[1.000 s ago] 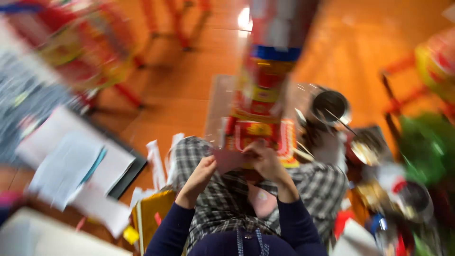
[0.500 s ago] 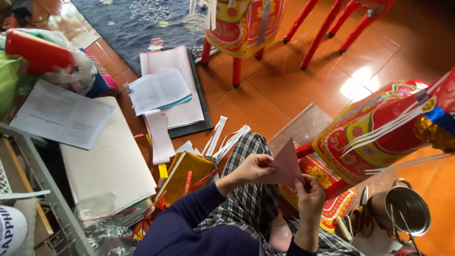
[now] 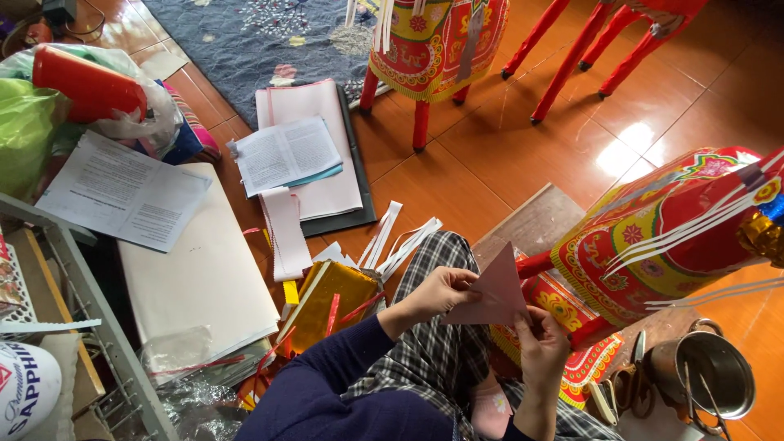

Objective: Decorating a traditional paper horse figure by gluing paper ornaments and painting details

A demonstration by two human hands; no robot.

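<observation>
Person sat on the orange tiled floor (image 3: 457,175), legs in checked trousers, with both hands raised over the lap. Left hand (image 3: 441,292) held a pinkish paper triangle (image 3: 494,292) at its left edge; fingers pinched the sheet, thumb underneath. Right hand (image 3: 541,347) gripped the lower right corner, fingers closed on the paper. The triangle sat between the two hands, point up, just in front of a red and yellow patterned paper lantern (image 3: 661,233) lying on its side.

Judgement on the step in hand: it looked like folding or fitting the paper piece. To do it well, the edges should be matched before any crease is pressed, both pinches kept near the corners so the thin sheet stays flat, and the crease run with one thumb while the other hand anchors.

Packages and printed matter by place:
- gold foil packet (image 3: 331,302) with red strips, just left of the knee;
- white paper strips (image 3: 400,238) fanned on the floor beyond it;
- printed white sheets (image 3: 122,192) on a white stack at left;
- open booklet (image 3: 286,153) on a pink pad and dark folder, upper middle;
- red cylinder (image 3: 86,86) inside a clear bag, top left;
- white round pack with blue and red lettering (image 3: 24,392), bottom left corner;
- steel pot (image 3: 714,376) holding sticks, bottom right, scissors (image 3: 625,384) beside it.
</observation>
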